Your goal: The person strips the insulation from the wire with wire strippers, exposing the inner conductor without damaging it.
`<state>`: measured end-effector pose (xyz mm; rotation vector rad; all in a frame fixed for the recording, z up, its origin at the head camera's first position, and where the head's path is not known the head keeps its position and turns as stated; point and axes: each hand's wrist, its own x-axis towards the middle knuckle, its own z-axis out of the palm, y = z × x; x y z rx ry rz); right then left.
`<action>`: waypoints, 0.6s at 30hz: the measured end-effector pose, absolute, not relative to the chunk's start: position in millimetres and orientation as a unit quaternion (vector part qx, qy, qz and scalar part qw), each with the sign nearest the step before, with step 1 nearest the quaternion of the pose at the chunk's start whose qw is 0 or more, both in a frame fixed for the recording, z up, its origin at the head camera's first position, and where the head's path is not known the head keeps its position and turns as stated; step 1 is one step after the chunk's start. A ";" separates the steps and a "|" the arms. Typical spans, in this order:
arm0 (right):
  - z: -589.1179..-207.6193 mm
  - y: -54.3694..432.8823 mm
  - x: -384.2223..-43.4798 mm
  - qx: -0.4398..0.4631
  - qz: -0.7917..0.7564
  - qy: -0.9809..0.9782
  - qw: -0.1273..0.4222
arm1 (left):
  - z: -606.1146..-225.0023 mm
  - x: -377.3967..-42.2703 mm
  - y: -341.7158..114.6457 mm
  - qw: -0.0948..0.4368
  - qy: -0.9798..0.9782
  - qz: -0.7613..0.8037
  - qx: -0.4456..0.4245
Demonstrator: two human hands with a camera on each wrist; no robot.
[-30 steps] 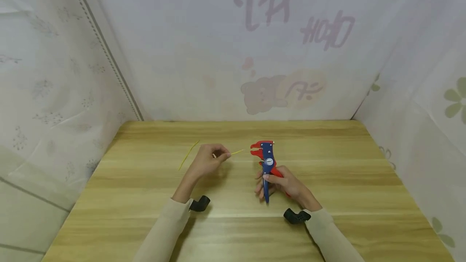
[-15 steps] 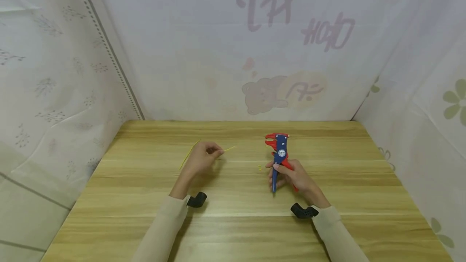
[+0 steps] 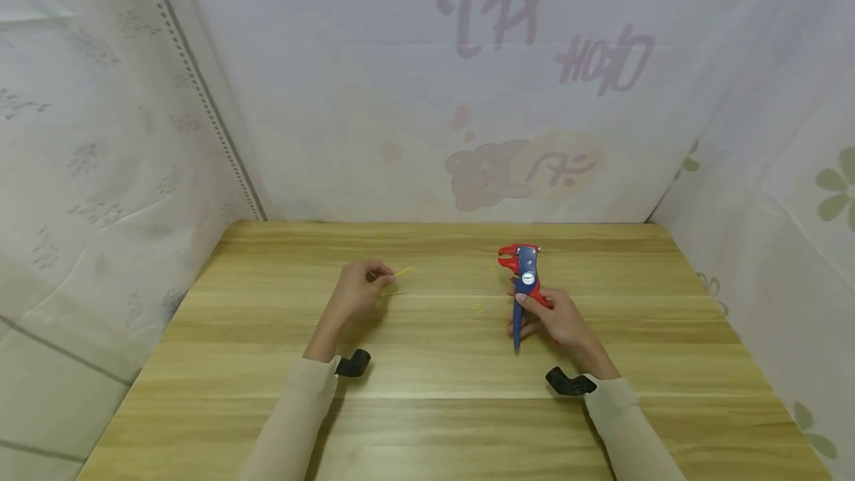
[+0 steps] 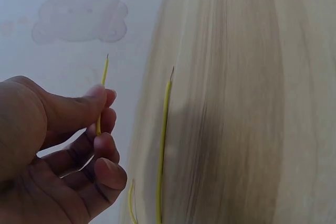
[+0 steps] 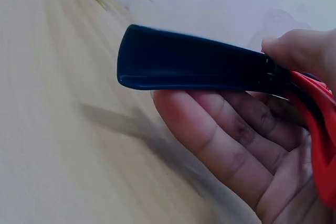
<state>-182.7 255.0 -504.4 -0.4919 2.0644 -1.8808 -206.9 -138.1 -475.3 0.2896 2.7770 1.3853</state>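
Observation:
My left hand (image 3: 355,289) pinches a thin yellow wire (image 3: 402,272) between thumb and fingers, above the left half of the table. In the left wrist view the held wire (image 4: 105,72) points upward and shows a short bare tip. Below that hand lies another yellow wire (image 4: 164,135) with a bare strand at its end; a curved yellow piece (image 4: 131,203) shows beside it. My right hand (image 3: 559,315) holds a blue and red wire stripper (image 3: 528,278) upright, its jaws apart and facing left. Fingers lie against its blue handle (image 5: 189,61), thumb near the pivot.
Several tiny yellow scraps (image 3: 479,309) lie on the wooden table (image 3: 427,429) between the hands, and one more scrap (image 3: 490,269) is near the stripper. A patterned curtain (image 3: 361,95) stands behind the table and along both sides.
My left hand has moved left with its wire, over the lying wire. The right hand has carried the stripper right and slightly away, and yellow scraps now show on the table.

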 end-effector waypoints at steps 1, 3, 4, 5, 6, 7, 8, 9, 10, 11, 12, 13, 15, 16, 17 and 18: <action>-504.5 256.9 -183.2 -0.168 -0.652 0.724 0.148 | -475.8 -207.6 -139.6 0.011 0.892 0.441 0.092; -504.6 261.6 -184.4 -0.164 -0.652 0.727 0.142 | -475.9 -208.7 -142.6 0.008 0.894 0.438 0.097; -505.2 264.4 -185.3 -0.162 -0.651 0.729 0.139 | -476.0 -208.9 -144.0 0.006 0.895 0.435 0.099; -505.5 267.2 -186.2 -0.158 -0.649 0.732 0.136 | -476.1 -209.4 -145.3 0.003 0.896 0.432 0.100; -505.6 270.0 -187.2 -0.154 -0.646 0.735 0.133 | -476.3 -210.1 -146.5 0.003 0.898 0.429 0.100; -505.4 272.6 -188.0 -0.148 -0.646 0.737 0.131 | -476.5 -210.7 -147.4 0.002 0.899 0.426 0.098; -505.4 275.2 -188.9 -0.141 -0.646 0.739 0.131 | -476.4 -211.0 -148.4 0.002 0.900 0.425 0.096; -505.4 277.4 -189.6 -0.129 -0.643 0.744 0.129 | -476.5 -211.5 -148.8 0.003 0.901 0.424 0.091; -505.5 279.5 -190.3 -0.117 -0.640 0.749 0.128 | -476.6 -212.1 -149.3 0.003 0.903 0.420 0.086; -505.5 281.2 -190.8 -0.105 -0.637 0.753 0.126 | -476.8 -212.7 -149.9 0.003 0.904 0.419 0.083; -505.7 282.9 -191.1 -0.098 -0.633 0.757 0.127 | -477.2 -213.3 -150.3 0.003 0.906 0.416 0.079; -505.8 284.2 -191.3 -0.089 -0.631 0.761 0.126 | -477.6 -213.7 -150.8 0.002 0.908 0.413 0.076; -506.4 285.9 -191.7 -0.072 -0.620 0.771 0.123 | -478.8 -213.8 -152.0 0.003 0.911 0.407 0.072; -506.4 286.3 -191.8 -0.065 -0.615 0.776 0.121 | -479.5 -213.7 -152.9 0.004 0.912 0.403 0.071; -506.6 286.4 -191.9 -0.054 -0.612 0.780 0.119 | -480.0 -213.2 -153.7 0.006 0.914 0.400 0.067; -506.7 286.4 -191.9 -0.047 -0.606 0.785 0.117 | -480.8 -212.6 -154.7 0.008 0.916 0.397 0.063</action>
